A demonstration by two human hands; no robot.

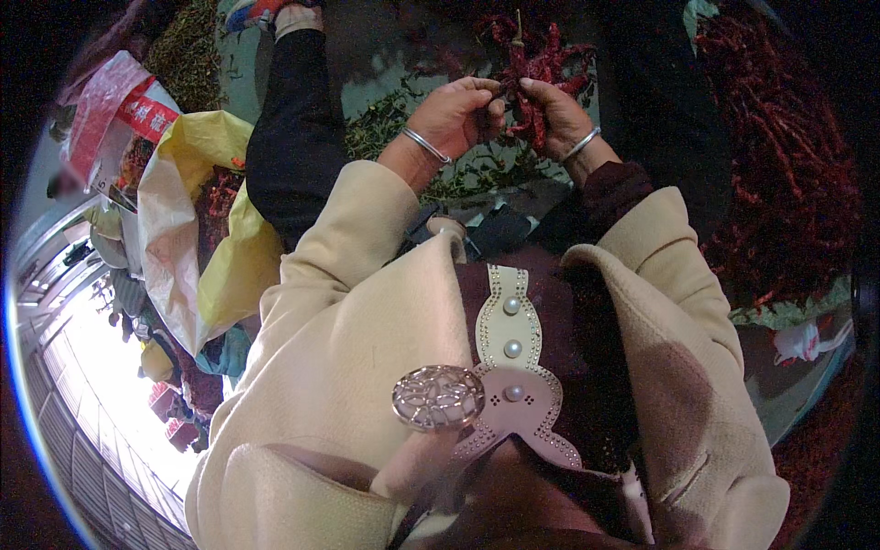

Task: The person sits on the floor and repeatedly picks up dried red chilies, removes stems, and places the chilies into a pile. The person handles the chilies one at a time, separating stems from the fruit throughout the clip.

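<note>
Dried red chili peppers in a small bunch are held between my two hands, in front of my body. My right hand, with a silver bangle, is closed on the bunch, its thumb against the stems. My left hand, also with a bangle, has thumb and fingertips pinched at the bunch's left edge; whether a stem or pod is between them is hard to tell. Green stems and leaf bits lie on the floor beneath. One pale stem points up from the bunch.
A large heap of dried red chilies on their stalks lies at the right. At the left stands an open yellow and white woven sack holding red chilies, beside a printed plastic bag. Dry plant scraps lie at the upper left.
</note>
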